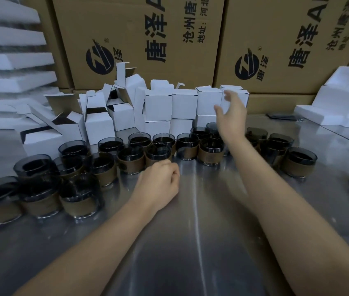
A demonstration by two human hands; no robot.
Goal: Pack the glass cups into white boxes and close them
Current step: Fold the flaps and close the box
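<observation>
On the steel table, cups stand at 12 o'clock from the curled, empty left hand; the spread, empty right hand hovers before boxes.

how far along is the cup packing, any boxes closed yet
Done: a stack of closed white boxes stands at the back; whether they hold cups cannot be seen. In hand: nothing; the right hand reaches open toward that stack, the left hand rests curled on the table. Left: many glass cups stand unboxed, and open boxes wait at the left.
</observation>
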